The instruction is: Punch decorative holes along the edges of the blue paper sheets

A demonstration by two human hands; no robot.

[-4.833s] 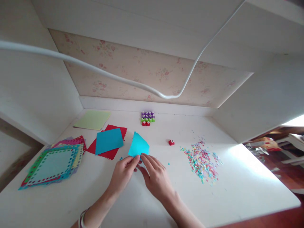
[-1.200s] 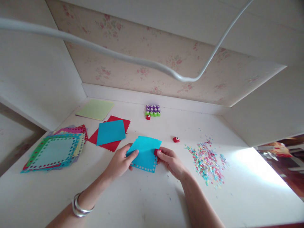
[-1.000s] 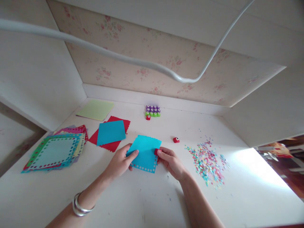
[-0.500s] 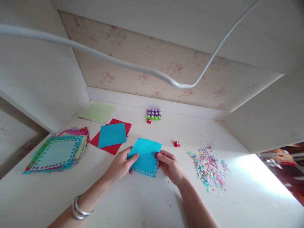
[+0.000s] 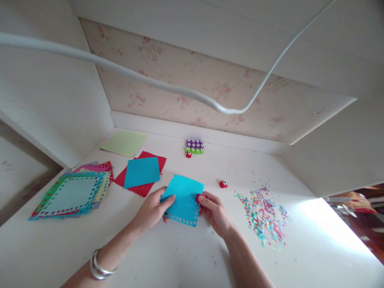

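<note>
My left hand (image 5: 156,208) grips the left side of a blue paper sheet (image 5: 183,198), thumb on top and fingers underneath. Small cut-out shapes run along the sheet's near edge and up part of its right edge. At that right edge, my right hand (image 5: 214,210) is closed on a small red craft punch (image 5: 199,197), which sits over the paper's border; the fingers hide much of it. Another red craft punch (image 5: 223,183) lies on the table beyond my right hand.
Colourful punched paper bits (image 5: 265,214) are scattered on the right. Purple, green and red punches (image 5: 195,146) stand in rows at the back. On the left lie bordered sheets (image 5: 78,192), blue paper (image 5: 142,172) over red sheets, and pale green paper (image 5: 124,143). A white cable (image 5: 168,86) hangs across the front.
The camera view has shifted slightly. Both hands keep their hold on the blue paper and the red punch, and the paper's near edge sits marginally lower.
</note>
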